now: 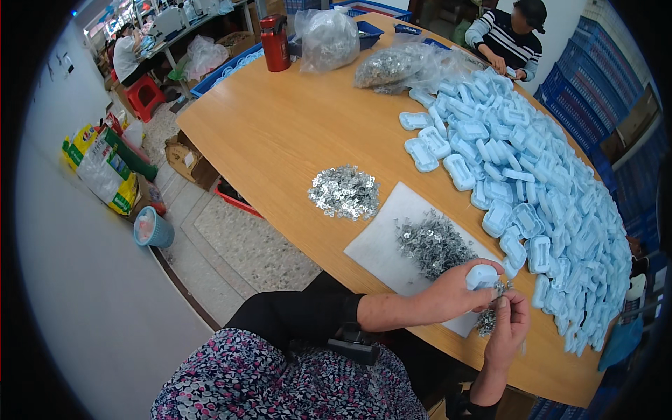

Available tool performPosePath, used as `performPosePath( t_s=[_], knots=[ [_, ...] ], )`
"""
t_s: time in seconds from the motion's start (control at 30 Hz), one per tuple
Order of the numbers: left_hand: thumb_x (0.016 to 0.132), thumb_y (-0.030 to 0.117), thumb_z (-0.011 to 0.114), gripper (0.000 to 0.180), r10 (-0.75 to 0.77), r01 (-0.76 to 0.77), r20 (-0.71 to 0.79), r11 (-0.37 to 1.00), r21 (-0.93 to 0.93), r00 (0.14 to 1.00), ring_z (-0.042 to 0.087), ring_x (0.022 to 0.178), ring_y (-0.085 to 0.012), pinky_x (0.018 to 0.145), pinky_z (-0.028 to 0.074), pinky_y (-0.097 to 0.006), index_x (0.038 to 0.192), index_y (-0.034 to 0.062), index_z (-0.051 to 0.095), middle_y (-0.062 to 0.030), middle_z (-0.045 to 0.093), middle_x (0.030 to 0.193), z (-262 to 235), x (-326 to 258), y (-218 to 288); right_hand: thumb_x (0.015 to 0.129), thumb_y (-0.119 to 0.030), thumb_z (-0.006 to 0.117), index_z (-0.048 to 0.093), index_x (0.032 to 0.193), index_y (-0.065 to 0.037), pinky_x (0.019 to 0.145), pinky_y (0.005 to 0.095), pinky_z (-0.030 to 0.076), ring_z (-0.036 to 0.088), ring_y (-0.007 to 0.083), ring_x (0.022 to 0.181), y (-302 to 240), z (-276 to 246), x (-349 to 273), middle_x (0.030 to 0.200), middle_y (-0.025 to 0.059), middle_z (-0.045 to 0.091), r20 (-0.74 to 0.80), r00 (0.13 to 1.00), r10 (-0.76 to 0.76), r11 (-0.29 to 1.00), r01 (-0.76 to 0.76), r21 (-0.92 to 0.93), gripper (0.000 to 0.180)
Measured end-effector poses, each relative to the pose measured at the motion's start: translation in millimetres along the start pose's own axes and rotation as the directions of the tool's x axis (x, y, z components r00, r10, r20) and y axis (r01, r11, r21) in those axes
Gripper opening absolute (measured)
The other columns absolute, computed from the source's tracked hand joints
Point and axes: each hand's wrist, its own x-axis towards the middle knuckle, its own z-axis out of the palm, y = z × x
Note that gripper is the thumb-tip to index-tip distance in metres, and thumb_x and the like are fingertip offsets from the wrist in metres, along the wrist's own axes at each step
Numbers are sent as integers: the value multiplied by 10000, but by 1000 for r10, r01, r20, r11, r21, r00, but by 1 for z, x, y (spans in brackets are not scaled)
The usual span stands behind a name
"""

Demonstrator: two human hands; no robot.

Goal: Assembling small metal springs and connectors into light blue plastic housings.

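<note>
At lower right, the left hand (458, 290) grips a blue plastic case (481, 276); the right hand (509, 323) pinches a small metal clip (500, 288), best seated squarely, gently.

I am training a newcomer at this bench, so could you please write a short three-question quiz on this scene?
1. True or false: the left hand holds a light blue plastic shell.
2. The dark metal clips lie on: A) white sheet; B) a red tray; C) the floor.
3. Fill in: the red bottle stands at the table's ____ end.

Key
1. True.
2. A.
3. Far. Also note that the right hand pinches small metal parts, and the shiny pile sits on bare wood.
</note>
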Motion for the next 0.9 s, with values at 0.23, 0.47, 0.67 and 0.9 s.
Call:
performPosePath(
  t_s=[0.23, 0.47, 0.67, 0.9],
  knots=[
    [984, 272, 600, 379, 272, -218, -102, 904, 369, 957, 583, 1061, -196, 951, 465, -320, 1285, 44, 566, -115, 594, 1126, -1, 11, 13, 905, -94, 665, 586, 925, -25, 897, 280, 403, 513, 139, 1036, -11, -2, 4, 1120, 66, 554, 212, 977, -29, 976, -18, 216, 106],
    [955, 404, 613, 485, 450, -408, 132, 601, 687, 883, 516, 1196, -350, 1078, 357, -425, 1265, 31, 606, -213, 575, 1260, -25, 37, 61, 874, -98, 703, 584, 920, -29, 900, 308, 426, 555, 158, 977, -12, 15, 21, 1068, 62, 586, 249, 967, 58, 885, -166, 435, 145],
    [954, 443, 560, 467, 697, 31, 57, -112, 993, 715, 511, 1197, -362, 1044, 390, -511, 1219, 67, 643, -173, 594, 1275, -237, 136, 179, 948, -140, 628, 581, 1028, -48, 845, 363, 473, 576, 179, 913, 10, -75, 10, 994, 59, 603, 82, 996, 32, 962, -53, 269, 130],
    [947, 381, 542, 450, 723, 503, -74, -401, 766, 687, 296, 1437, -405, 1111, 300, -600, 1357, 195, 563, -133, 386, 1541, -417, 148, 244, 966, -69, 574, 583, 1082, -32, 886, 395, 479, 578, 196, 967, -15, -104, -14, 1039, 64, 601, -209, 962, 175, 983, -159, 92, 122]
  ],
)
